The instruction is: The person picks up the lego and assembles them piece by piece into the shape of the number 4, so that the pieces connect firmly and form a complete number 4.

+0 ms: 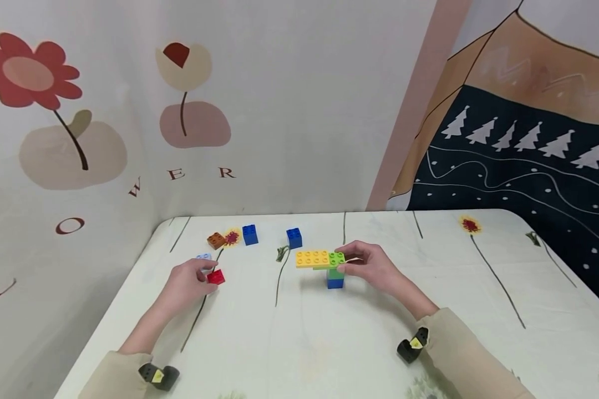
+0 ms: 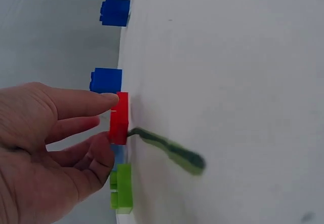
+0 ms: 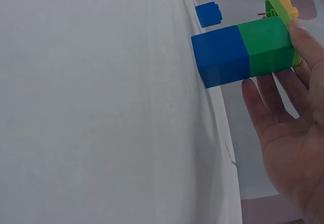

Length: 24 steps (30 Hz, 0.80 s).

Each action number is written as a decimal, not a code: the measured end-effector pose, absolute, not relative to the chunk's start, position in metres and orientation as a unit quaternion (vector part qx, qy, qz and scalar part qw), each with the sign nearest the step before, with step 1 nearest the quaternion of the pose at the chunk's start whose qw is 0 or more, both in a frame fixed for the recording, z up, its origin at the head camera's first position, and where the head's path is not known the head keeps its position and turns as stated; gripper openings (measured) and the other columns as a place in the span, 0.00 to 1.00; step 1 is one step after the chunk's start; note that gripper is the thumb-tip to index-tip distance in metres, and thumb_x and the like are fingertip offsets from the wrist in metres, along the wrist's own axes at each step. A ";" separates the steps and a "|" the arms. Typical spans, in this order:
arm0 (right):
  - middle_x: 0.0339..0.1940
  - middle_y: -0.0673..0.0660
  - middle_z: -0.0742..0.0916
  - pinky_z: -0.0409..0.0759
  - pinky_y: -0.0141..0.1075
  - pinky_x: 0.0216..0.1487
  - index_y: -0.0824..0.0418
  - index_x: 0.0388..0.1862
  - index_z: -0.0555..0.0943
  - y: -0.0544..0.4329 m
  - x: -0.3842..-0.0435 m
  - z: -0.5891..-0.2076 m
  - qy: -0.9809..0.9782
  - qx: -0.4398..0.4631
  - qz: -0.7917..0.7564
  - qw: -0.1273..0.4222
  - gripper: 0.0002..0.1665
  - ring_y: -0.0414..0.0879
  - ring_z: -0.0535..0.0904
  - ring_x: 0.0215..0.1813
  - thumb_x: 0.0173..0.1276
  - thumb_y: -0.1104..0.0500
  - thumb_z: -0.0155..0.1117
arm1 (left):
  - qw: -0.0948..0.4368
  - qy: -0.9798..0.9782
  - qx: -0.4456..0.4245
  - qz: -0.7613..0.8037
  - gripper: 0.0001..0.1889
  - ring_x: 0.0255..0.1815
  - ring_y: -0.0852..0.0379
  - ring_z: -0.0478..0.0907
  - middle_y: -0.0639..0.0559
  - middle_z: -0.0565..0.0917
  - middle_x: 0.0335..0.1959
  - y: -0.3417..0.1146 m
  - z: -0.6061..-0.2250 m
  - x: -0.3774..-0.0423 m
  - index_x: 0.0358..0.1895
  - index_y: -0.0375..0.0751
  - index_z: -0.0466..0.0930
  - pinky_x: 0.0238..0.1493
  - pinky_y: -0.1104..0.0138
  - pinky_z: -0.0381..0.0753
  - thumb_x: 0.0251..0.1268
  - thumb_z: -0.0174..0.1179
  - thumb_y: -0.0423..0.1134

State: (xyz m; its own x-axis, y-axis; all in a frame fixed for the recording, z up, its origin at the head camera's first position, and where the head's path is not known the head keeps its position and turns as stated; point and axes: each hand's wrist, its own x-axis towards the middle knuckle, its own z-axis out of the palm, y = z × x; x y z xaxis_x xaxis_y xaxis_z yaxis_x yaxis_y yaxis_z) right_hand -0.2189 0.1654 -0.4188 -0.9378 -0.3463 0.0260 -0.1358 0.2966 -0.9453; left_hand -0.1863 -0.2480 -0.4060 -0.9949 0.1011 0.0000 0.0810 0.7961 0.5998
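My left hand (image 1: 184, 285) pinches a red brick (image 1: 216, 277) between thumb and fingers, low over the table; in the left wrist view the brick (image 2: 119, 118) stands on edge between the fingertips. A light blue brick (image 1: 203, 256) lies just behind that hand. Beside the thumb, the left wrist view shows a light green brick (image 2: 124, 189), hidden in the head view. On the right, my right hand (image 1: 371, 266) grips the top of a stack by a light green brick (image 1: 336, 259). A long yellow brick (image 1: 311, 258) juts leftward there, above a green brick (image 3: 266, 45) and a blue bottom brick (image 3: 221, 57).
Toward the back of the table (image 1: 299, 332) stand two blue bricks (image 1: 250, 234) and an orange-brown brick (image 1: 216, 240). Printed flowers and stems mark the white cloth. A patterned curtain (image 1: 289, 111) rises behind the back edge.
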 end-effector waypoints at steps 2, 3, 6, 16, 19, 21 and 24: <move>0.55 0.59 0.86 0.83 0.36 0.55 0.65 0.59 0.82 0.165 -0.219 -0.419 0.799 -0.153 -0.575 0.093 0.22 0.53 0.82 0.55 0.67 0.63 0.74 | 0.025 0.949 0.045 0.311 0.26 0.38 0.48 0.75 0.43 0.82 0.39 -0.248 -0.407 -0.187 0.60 0.25 0.79 0.33 0.63 0.79 0.58 0.72 0.28; 0.55 0.59 0.86 0.83 0.36 0.55 0.65 0.59 0.82 0.165 -0.219 -0.420 0.798 -0.153 -0.575 0.093 0.22 0.53 0.82 0.55 0.67 0.64 0.74 | 0.029 0.950 0.045 0.309 0.26 0.39 0.48 0.75 0.43 0.82 0.39 -0.248 -0.408 -0.187 0.60 0.25 0.79 0.34 0.62 0.79 0.58 0.72 0.28; 0.55 0.59 0.85 0.84 0.35 0.54 0.64 0.59 0.82 0.165 -0.218 -0.420 0.798 -0.151 -0.576 0.094 0.22 0.52 0.83 0.54 0.67 0.63 0.74 | 0.035 0.951 0.043 0.305 0.25 0.40 0.47 0.75 0.42 0.82 0.40 -0.248 -0.409 -0.189 0.60 0.25 0.79 0.37 0.61 0.80 0.58 0.72 0.27; 0.55 0.59 0.85 0.84 0.36 0.54 0.65 0.59 0.81 0.164 -0.218 -0.419 0.796 -0.143 -0.581 0.098 0.22 0.53 0.82 0.55 0.67 0.64 0.74 | 0.019 0.952 0.065 0.299 0.23 0.41 0.46 0.77 0.38 0.83 0.44 -0.244 -0.415 -0.193 0.57 0.24 0.80 0.39 0.58 0.85 0.58 0.71 0.25; 0.55 0.59 0.85 0.84 0.36 0.54 0.64 0.59 0.81 0.164 -0.218 -0.419 0.795 -0.140 -0.581 0.100 0.22 0.53 0.83 0.55 0.67 0.64 0.74 | 0.022 0.950 0.062 0.306 0.22 0.42 0.46 0.78 0.38 0.84 0.45 -0.240 -0.416 -0.192 0.57 0.25 0.80 0.41 0.57 0.85 0.59 0.71 0.27; 0.55 0.59 0.85 0.84 0.36 0.54 0.64 0.59 0.81 0.164 -0.218 -0.419 0.795 -0.140 -0.581 0.100 0.22 0.53 0.82 0.55 0.67 0.64 0.74 | 0.027 0.946 0.059 0.318 0.22 0.43 0.46 0.78 0.39 0.84 0.46 -0.236 -0.415 -0.192 0.57 0.25 0.80 0.42 0.57 0.85 0.60 0.72 0.29; 0.55 0.59 0.85 0.83 0.37 0.55 0.65 0.59 0.81 0.165 -0.218 -0.418 0.795 -0.143 -0.581 0.099 0.22 0.53 0.82 0.56 0.67 0.63 0.74 | 0.034 0.940 0.057 0.336 0.22 0.45 0.46 0.80 0.40 0.85 0.47 -0.230 -0.415 -0.191 0.58 0.26 0.80 0.44 0.57 0.85 0.61 0.72 0.30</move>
State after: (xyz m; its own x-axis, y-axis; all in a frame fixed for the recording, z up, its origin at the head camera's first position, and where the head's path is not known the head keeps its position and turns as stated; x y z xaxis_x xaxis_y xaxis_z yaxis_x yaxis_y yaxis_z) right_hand -0.2181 0.1646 -0.4184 -0.9397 -0.3418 0.0088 -0.1125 0.2849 -0.9519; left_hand -0.1908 -0.2302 -0.4150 -0.9911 0.1305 -0.0245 0.0854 0.7678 0.6349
